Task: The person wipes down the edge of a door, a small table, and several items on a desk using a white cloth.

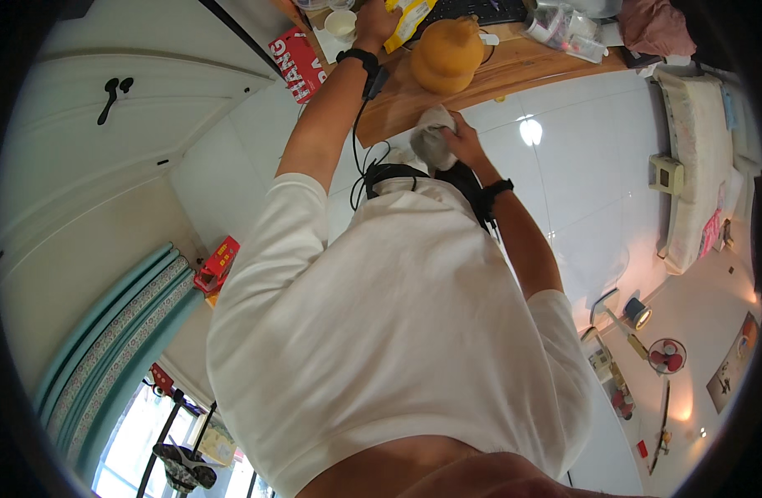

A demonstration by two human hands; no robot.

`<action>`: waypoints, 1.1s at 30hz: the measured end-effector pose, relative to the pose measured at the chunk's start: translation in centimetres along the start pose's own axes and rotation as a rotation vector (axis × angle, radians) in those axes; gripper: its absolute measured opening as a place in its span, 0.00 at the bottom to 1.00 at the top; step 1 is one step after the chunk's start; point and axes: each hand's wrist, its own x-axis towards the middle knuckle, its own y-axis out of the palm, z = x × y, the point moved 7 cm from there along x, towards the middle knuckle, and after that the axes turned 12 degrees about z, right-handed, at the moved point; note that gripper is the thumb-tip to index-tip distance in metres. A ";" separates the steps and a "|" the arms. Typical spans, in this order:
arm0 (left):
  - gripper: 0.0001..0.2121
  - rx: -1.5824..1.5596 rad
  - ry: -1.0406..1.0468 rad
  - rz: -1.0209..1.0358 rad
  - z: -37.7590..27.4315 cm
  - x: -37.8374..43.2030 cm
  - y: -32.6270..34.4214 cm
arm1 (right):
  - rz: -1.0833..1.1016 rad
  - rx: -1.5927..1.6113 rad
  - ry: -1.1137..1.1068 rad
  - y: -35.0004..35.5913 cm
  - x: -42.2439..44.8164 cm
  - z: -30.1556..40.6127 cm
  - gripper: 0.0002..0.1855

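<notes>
At the top edge, my left hand reaches over the wooden desk, between a white paper cup and a yellow packet. Its fingertips are partly cut off by the frame, and whether they grip the packet is unclear. My right hand holds a crumpled grey-white cloth just off the desk's near edge, in front of my waist. An orange gourd-shaped object stands on the desk between the two hands.
A black keyboard, clear plastic bags and a pinkish cloth lie along the desk. By its left end is a red printed box. A black cable hangs from my left wrist device.
</notes>
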 end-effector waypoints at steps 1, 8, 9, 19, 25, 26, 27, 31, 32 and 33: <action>0.22 0.079 0.037 0.028 -0.9 0.2 -0.2 | -0.045 0.044 -0.043 0.1 0.3 0.9 0.25; 0.20 0.265 -0.010 -0.076 -1.6 -4.5 -2.4 | 0.295 -0.155 -0.207 7.0 3.4 3.1 0.42; 0.20 0.265 -0.018 -0.076 -1.6 -5.3 -2.7 | 0.370 -0.312 -0.247 8.1 3.5 3.4 0.42; 0.12 0.078 -0.164 0.109 -2.6 -18.5 -5.4 | 0.293 -1.025 -0.229 11.6 8.9 8.0 0.41; 0.20 0.063 -0.207 0.237 0.6 -25.1 -3.1 | 0.247 -1.025 -0.158 11.7 11.3 9.0 0.38; 0.24 0.051 -0.208 0.313 0.9 -25.4 -2.3 | 0.194 -1.049 -0.188 11.7 11.5 9.1 0.38; 0.28 0.030 -0.207 0.385 0.7 -25.6 -1.3 | 0.202 -1.051 -0.173 12.0 11.7 8.4 0.38; 0.32 0.353 -0.126 0.446 0.7 -27.2 2.4 | 0.132 -1.053 0.074 10.3 11.3 8.2 0.38; 0.37 0.337 -0.076 0.483 1.4 -27.3 3.0 | 0.132 -0.950 0.174 9.1 11.3 7.2 0.38; 0.37 0.333 -0.050 0.496 1.5 -26.7 2.7 | 0.128 -0.837 0.283 8.2 11.0 5.6 0.38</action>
